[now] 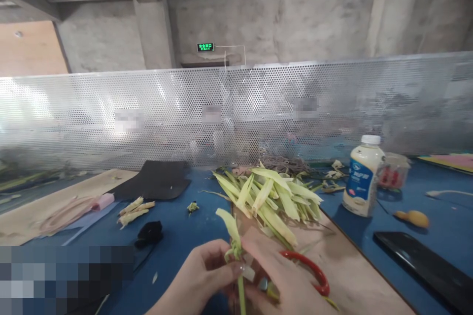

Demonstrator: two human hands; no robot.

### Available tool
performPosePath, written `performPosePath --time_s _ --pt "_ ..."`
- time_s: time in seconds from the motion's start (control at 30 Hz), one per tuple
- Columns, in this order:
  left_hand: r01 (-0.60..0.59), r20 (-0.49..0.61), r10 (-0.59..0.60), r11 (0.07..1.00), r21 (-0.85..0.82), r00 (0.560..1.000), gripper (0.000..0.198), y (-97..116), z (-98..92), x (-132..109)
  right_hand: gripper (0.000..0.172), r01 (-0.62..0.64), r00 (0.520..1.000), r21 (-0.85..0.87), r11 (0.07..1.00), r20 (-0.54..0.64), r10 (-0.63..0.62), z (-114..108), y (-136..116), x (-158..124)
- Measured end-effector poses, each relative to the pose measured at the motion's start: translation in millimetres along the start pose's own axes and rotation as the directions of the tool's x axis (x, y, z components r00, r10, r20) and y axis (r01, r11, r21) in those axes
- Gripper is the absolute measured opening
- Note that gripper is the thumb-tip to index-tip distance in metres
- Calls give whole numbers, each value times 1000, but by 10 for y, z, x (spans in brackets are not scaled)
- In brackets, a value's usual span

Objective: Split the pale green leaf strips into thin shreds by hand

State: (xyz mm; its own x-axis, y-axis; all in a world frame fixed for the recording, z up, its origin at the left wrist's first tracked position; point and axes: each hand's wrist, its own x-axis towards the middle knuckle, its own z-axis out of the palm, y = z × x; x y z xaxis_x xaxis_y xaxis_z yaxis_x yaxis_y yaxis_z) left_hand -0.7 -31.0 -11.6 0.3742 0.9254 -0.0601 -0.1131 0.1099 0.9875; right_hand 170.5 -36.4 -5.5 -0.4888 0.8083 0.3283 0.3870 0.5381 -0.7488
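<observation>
My left hand [209, 268] is closed, pinching a pale green corn husk [231, 226] on a thin stem. The husk stands upright, with a curled, knotted part just above my thumb. From the other side my right hand [281, 275] closes in on the same husk, its fingers curled and partly hidden. A small whitish piece [248, 271] shows between the hands; I cannot tell what it is. Red-handled scissors [321, 273] lie against my right hand, mostly covered by it. A loose pile of corn husks [271, 192] spreads just beyond my hands.
A white-capped bottle [360, 177], a clear plastic box [395, 172] and a black phone [424, 266] stand or lie at right. Black sheet [151, 182], pale husk scraps [135, 211] and a black bundle [150, 232] are at left. Perforated metal panel [166, 123] borders the table behind.
</observation>
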Motion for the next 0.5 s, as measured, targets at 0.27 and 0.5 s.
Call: performPosePath --time_s 0.27,0.5 --pt "-33 -79 31 999 -14 996 34 -87 4 24 66 -13 1000 -5 1000 -26 12 54 7 -16" --pt "-30 -87 36 997 67 996 36 -19 77 9 45 -20 996 15 1000 -88 21 26 -24 -11"
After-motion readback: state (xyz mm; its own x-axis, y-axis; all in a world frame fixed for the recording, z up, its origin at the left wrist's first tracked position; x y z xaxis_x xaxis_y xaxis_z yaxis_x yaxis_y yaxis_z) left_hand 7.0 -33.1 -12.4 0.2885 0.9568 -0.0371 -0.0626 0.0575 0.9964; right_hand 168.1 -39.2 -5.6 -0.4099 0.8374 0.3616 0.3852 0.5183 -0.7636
